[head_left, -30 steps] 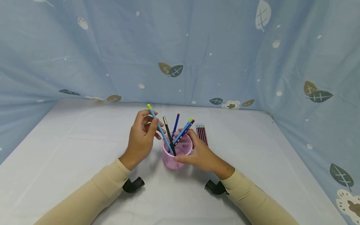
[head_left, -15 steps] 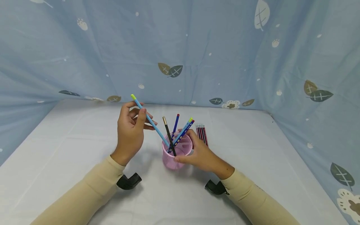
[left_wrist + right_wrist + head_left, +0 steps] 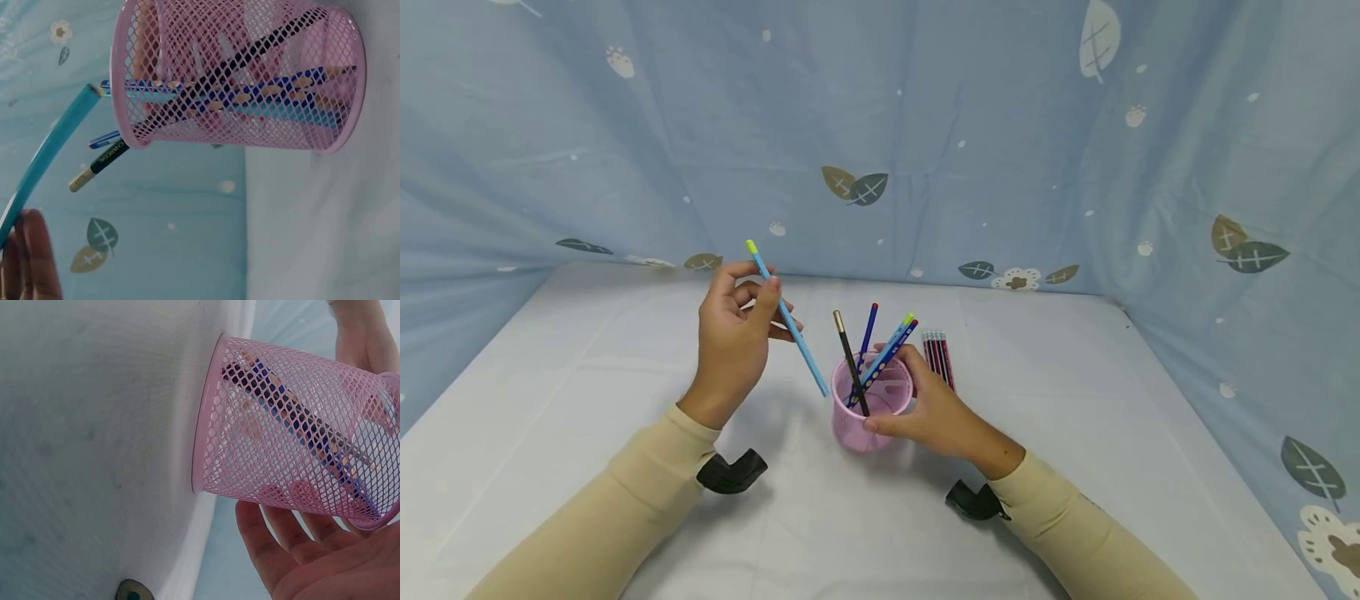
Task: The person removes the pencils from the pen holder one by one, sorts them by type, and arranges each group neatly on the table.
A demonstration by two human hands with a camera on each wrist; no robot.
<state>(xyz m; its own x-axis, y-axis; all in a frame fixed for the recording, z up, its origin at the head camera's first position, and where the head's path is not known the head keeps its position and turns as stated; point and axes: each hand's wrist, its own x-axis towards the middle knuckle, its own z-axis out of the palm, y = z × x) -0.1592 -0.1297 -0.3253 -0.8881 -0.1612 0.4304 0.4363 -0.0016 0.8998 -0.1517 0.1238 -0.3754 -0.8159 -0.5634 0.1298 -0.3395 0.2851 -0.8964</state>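
My left hand (image 3: 730, 350) pinches a light blue pencil (image 3: 799, 342) with a yellow-green end, tilted, its lower tip just left of the pink mesh pencil cup (image 3: 859, 435). In the left wrist view this pencil (image 3: 51, 150) shows outside the cup's rim. My right hand (image 3: 936, 410) grips the cup by its right side, thumb at the near rim. Inside lean a black pencil (image 3: 846, 346) with a gold end, a second light blue pencil (image 3: 891, 343) and dark blue pencils (image 3: 868, 329). Through the mesh (image 3: 281, 425) the right wrist view shows their lower parts.
Several dark striped pencils (image 3: 937, 354) lie side by side on the white-covered table (image 3: 1037, 375), just behind my right hand. A blue leaf-print curtain (image 3: 880, 108) hangs behind the table. A black wrist mount (image 3: 732, 473) sits under each sleeve cuff.
My left hand has drawn the light blue pencil up and left, out of the pencil cup. My right hand and the cup stay in place.
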